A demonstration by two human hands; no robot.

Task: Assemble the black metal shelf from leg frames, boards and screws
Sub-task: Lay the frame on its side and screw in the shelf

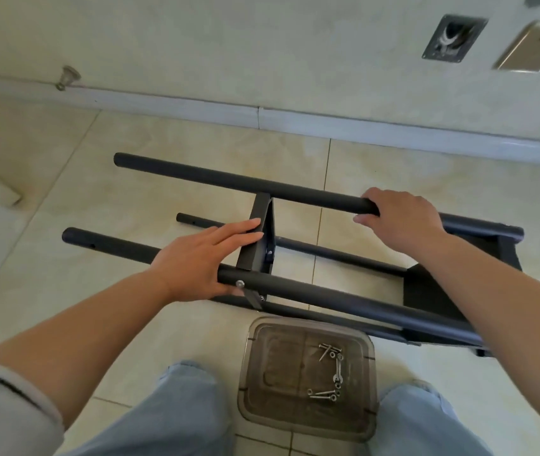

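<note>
The left hand point(196, 261) is pressing flat-fingered on the black metal shelf board point(257, 238) – steadying it – while the right hand point(400, 218) is gripping the black tubular leg frame point(229, 179) (bracing, probably).

A home room, probably. Beyond the fingers lie beige floor tiles point(170, 153), a white baseboard point(262, 115) and a doorstop point(68, 77).

You had no readable text, label, brand or number in front of you; the black shelf frame point(311, 199), the screw tray point(308, 376) and the two wall plates point(454, 39) showed no legible markings.
</note>
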